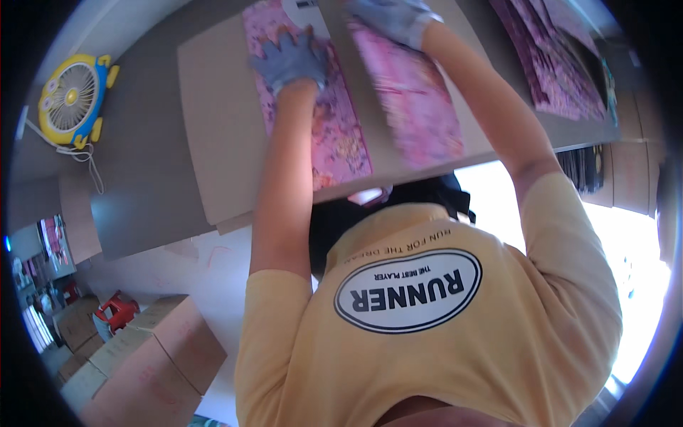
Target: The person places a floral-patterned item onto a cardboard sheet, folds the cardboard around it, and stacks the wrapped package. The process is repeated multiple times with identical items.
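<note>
My left hand [293,62], in a grey-blue glove, lies flat with fingers spread on a flat pink floral-printed piece [340,135]. That piece has a white rounded patch at its far end and rests on a brown cardboard sheet [220,135]. To its right, a second pink floral piece [416,107] lies at a slant and looks smeared by motion. At this piece's far end is my gloved right hand [395,20], also blurred and partly cut by the upper edge; whether its fingers grip the piece cannot be made out.
A pile of similar pink floral pieces [558,78] lies on the grey table [142,192] at the right. At the left stands a yellow and blue fan [71,99] with a white cord. Cardboard boxes [156,363] and a red stool [117,311] are at the lower left.
</note>
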A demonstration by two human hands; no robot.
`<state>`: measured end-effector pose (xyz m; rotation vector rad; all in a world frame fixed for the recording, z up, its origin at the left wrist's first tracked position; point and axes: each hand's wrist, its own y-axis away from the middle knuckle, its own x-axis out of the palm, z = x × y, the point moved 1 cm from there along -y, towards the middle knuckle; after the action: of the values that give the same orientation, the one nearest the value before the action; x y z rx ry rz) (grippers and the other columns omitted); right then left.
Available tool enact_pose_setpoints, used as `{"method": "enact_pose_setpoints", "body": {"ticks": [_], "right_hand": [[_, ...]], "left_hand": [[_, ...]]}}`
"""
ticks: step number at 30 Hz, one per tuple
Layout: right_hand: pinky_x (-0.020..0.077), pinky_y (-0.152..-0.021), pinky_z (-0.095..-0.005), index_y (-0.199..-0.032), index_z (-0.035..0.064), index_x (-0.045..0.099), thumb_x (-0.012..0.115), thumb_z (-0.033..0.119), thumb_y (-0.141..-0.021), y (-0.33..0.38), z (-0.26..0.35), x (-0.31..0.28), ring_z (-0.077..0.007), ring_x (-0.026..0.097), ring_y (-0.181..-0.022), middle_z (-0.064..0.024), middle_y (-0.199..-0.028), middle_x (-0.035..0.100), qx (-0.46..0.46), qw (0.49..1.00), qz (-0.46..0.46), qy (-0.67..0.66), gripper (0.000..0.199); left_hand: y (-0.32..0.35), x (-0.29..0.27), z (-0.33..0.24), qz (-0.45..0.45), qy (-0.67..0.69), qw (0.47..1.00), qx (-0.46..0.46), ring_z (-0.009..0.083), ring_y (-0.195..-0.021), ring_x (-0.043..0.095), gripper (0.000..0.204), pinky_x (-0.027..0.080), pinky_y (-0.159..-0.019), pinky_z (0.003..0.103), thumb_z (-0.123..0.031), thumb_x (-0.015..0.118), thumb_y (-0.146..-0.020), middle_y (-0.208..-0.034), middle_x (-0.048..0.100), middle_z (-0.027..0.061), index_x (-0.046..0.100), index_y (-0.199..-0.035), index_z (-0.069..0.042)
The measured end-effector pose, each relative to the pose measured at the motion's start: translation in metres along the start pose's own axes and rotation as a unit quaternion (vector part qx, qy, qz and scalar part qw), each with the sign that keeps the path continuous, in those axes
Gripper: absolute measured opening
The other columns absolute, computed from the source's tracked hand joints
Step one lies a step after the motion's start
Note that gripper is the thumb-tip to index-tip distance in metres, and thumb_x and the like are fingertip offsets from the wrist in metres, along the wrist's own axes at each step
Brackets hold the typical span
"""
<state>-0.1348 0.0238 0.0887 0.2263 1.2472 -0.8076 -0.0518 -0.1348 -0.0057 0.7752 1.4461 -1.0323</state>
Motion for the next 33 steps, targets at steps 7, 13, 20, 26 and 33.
{"method": "enact_pose_setpoints", "body": {"ticks": [7,13,20,26,33], "right_hand": [[0.0146,-0.107,-0.0680,-0.142,0.0235,0.039,0.043,0.049,-0.088,0.026,0.025,0.064,-0.0408,0.026,-0.138,-0.0173,-0.150,0.030,0.016,0.967,0.117,0.226,0.060],[0.0178,-0.106,-0.0665,-0.141,0.0199,0.041,0.042,0.045,-0.090,0.027,0.016,0.084,-0.0387,0.033,-0.135,-0.0180,-0.146,0.036,-0.005,0.981,0.040,0.189,0.056],[0.0282,-0.107,-0.0552,-0.137,0.0147,0.046,0.039,0.037,-0.093,0.056,0.004,0.089,-0.0340,0.039,-0.132,-0.0146,-0.141,0.044,-0.072,0.971,-0.030,0.227,0.049],[0.0098,-0.115,-0.0514,-0.147,0.0193,0.030,0.043,0.045,-0.089,0.135,0.046,0.065,-0.0310,0.020,-0.142,-0.0104,-0.152,0.027,-0.013,0.968,0.148,0.201,0.064],[0.0161,-0.114,-0.0505,-0.140,0.0195,0.041,0.046,0.047,-0.088,0.136,0.036,0.048,-0.0297,0.027,-0.139,-0.0106,-0.147,0.035,-0.060,0.982,0.155,0.092,0.059]], "left_hand": [[0.000,-0.002,-0.002,-0.018,0.067,0.998,-0.006,0.0293,-0.137,0.029,0.045,0.019,-0.108,0.061,-0.043,0.042,-0.092,-0.149,0.035,0.0034,0.047,-0.135,-0.032],[-0.005,0.014,0.008,-0.056,0.111,0.990,0.059,0.0298,-0.137,0.030,0.047,0.019,-0.111,0.054,-0.040,0.040,-0.093,-0.147,0.039,0.0030,0.045,-0.138,-0.024],[-0.003,0.006,-0.006,-0.031,0.072,0.985,0.153,0.0304,-0.138,0.028,0.050,0.017,-0.113,0.051,-0.039,0.038,-0.094,-0.148,0.037,0.0046,0.043,-0.140,-0.019],[-0.008,0.039,0.001,-0.097,0.089,0.976,0.173,0.0294,-0.131,0.036,0.050,0.021,-0.107,0.057,-0.046,0.040,-0.090,-0.145,0.041,0.0030,0.047,-0.136,-0.027],[0.007,0.005,-0.035,-0.015,0.013,0.998,0.057,0.0302,-0.136,0.030,0.060,0.021,-0.105,0.061,-0.052,0.039,-0.091,-0.151,0.031,0.0038,0.034,-0.144,-0.023]]}}
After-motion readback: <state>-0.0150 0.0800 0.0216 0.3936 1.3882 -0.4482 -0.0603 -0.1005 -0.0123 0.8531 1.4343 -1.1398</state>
